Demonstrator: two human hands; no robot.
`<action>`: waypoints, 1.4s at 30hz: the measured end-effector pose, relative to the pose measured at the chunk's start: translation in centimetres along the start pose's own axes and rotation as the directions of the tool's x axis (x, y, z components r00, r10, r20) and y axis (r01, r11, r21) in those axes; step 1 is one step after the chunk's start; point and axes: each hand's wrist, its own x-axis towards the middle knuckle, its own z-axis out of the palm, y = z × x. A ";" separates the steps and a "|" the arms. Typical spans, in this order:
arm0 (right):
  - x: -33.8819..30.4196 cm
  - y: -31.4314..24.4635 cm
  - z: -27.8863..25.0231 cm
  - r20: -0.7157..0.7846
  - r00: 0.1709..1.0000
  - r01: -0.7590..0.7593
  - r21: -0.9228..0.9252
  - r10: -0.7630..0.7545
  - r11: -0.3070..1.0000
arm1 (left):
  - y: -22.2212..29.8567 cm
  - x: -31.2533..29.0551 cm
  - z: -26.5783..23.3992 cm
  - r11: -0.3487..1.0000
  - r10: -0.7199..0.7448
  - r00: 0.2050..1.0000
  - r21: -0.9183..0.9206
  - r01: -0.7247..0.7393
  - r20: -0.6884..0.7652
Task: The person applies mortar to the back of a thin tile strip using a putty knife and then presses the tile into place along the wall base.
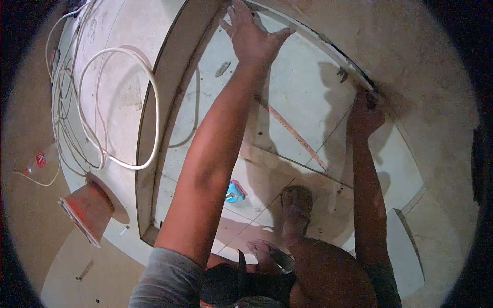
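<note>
My left hand (251, 38) is stretched far forward with fingers spread, beside the corner where a low upright panel meets the wall. Nothing shows in its grip. Along the foot of the wall runs a long pale strip (314, 40), with a dark gap behind part of it. At the strip's near end, my right hand (365, 118) is closed and in shadow, its fingertips against the wall side. What those fingers hold, if anything, is hidden. Between my arms a narrow reddish-brown stick (295, 134) lies slanted across the pale floor tiles (295, 84).
A low panel (169, 72) stands to the left. Beyond it lie a coiled white cable (156, 115), an orange-red bucket (90, 208) on its side and a clear plastic bottle (41, 160). A light-blue object (234, 191) rests near my sandalled foot (296, 203). A white board (403, 251) lies at the right.
</note>
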 end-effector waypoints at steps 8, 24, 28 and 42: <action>1.0 4.1 2.3 -0.234 0.947 0.165 -0.237 -0.221 0.957 | -4.4 1.0 3.1 0.964 0.252 0.953 0.128 -0.232 -0.168; 2.1 6.2 2.6 -0.207 0.973 0.104 0.003 -0.101 0.995 | -5.6 1.0 3.8 0.906 0.318 0.934 0.342 -0.250 -0.160; 2.4 8.0 2.3 -0.325 0.889 0.321 -0.064 -0.324 0.945 | -2.3 0.0 3.6 0.973 0.212 0.974 0.111 -0.203 -0.079; 2.2 7.7 0.2 -0.139 0.863 0.360 -0.507 -0.486 0.784 | -2.8 -0.6 3.8 0.968 0.242 0.968 -0.054 -0.245 -0.069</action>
